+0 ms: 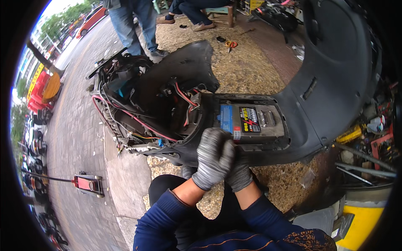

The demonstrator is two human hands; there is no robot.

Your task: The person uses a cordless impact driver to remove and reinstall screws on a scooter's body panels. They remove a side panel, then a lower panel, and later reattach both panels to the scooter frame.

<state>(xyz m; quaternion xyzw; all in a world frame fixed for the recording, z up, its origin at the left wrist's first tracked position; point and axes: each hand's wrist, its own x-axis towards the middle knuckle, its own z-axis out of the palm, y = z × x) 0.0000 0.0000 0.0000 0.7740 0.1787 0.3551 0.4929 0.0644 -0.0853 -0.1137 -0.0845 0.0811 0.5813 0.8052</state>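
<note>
My left hand (212,155), in a grey knitted glove, is closed and held against my right hand over the near edge of the scooter's footboard. What it grips, if anything, is hidden. My right hand (240,172), gloved alike, is pressed beside it, its fingers mostly out of sight. Just beyond them a grey battery box (270,130) with blue and black labels and a folded handle sits in the opening of the black scooter body (293,102). To the left, red cables (184,94) rise from the opened rear, where wiring and frame are exposed.
Orange-handled scissors (230,44) lie on the pebbled ground beyond the scooter. A person in jeans (133,29) stands at far left; another sits on a stool (222,11). A red floor jack (88,184) stands on the left paving. Tools and a yellow container (361,226) crowd the right.
</note>
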